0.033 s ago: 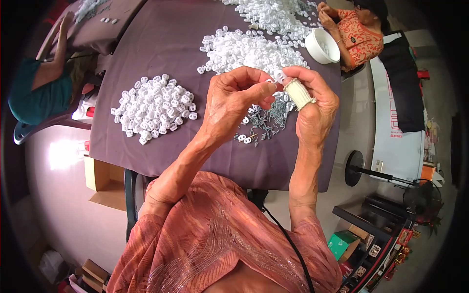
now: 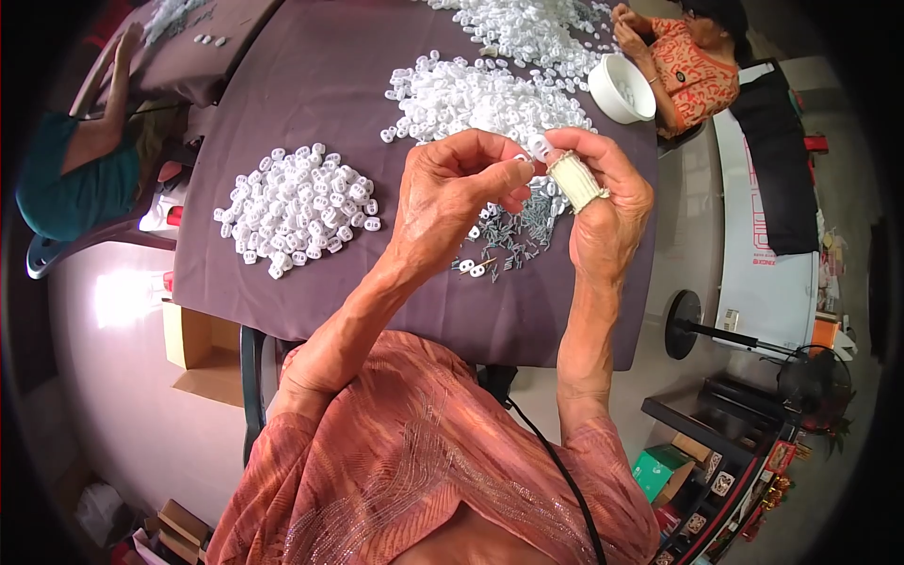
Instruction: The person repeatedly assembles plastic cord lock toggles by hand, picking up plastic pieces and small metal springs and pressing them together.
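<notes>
In front of me, over the table, my two hands nearly meet at the fingertips. My right hand [image 2: 610, 212] is closed, pinching a small white oval plastic piece with two holes [image 2: 540, 146]. A cream knitted finger cover [image 2: 575, 184] wraps its thumb. Beside it, my left hand [image 2: 452, 188] is closed too, thumb against fingers, with a small white bit at the tips that I cannot make out. Below the hands lie a scatter of small grey pins [image 2: 518, 235] and a few loose white pieces [image 2: 476, 270].
A heap of white oval pieces [image 2: 299, 202] lies on the brown-covered table [image 2: 282, 301] at left. Larger heaps [image 2: 471, 94] lie beyond my hands. A white bowl [image 2: 621, 88] stands by a person in orange [image 2: 692, 75]. Another person [image 2: 71, 179] sits far left. A fan [image 2: 815, 386] stands right.
</notes>
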Demonstrator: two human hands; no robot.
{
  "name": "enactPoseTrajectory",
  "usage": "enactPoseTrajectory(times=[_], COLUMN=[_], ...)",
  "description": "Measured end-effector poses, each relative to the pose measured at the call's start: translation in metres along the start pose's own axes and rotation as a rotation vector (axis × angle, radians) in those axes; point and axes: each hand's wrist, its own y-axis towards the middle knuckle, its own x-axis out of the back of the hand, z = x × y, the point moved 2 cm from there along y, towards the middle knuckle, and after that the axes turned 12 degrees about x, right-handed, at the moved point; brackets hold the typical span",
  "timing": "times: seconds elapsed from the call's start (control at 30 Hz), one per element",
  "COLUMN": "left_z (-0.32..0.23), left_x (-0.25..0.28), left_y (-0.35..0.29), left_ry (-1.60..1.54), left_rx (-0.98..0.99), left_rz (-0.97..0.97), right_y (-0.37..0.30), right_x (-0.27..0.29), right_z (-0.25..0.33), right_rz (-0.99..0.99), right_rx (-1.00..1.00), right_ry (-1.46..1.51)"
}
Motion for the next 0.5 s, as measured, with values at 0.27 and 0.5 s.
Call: enactPoseTrajectory(times=[0.27,0.5], left_z=[0.0011,0.0026], left_x=[0.0006,0.0006], left_y=[0.0004,0.0012], left_ry=[-0.009,-0.01], left_rx=[0.005,0.006], left_rz=[-0.008,-0.005], right_y=[-0.001,-0.002], right_x=[-0.0032,-0.002], right_z=[0.0007,-0.0005], right_rz=[0.0,0.003], right_rx=[-0.017,-0.024], right_ry=[0.005,0.009])
